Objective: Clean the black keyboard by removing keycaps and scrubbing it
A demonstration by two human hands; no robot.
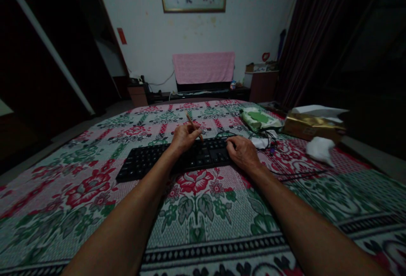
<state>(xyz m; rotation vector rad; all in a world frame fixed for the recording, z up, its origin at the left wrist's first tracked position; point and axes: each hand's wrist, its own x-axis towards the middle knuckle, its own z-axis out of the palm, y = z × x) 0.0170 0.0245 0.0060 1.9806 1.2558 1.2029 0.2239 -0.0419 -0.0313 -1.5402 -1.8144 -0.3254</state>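
Note:
A black keyboard (pixel 139 162) lies slightly slanted on the flowered cloth (pixel 195 206). My left hand (pixel 185 138) is closed around a thin light-brown stick (pixel 190 120), held over the middle of the keyboard. One end of the stick points up and away, and the other comes down at the keys near the back edge; the kind of tip is too small to tell. With fingers curled over its right end, my right hand (pixel 243 152) grips the keyboard. My left wrist and forearm hide part of the keys.
To the right are a green-and-white tissue pack (pixel 259 118), a gold tissue box (pixel 312 126), a crumpled white tissue (pixel 320 149) and dark cables (pixel 294 174). Beyond the table, a pink cloth (pixel 204 68) hangs over a dark screen on a low cabinet.

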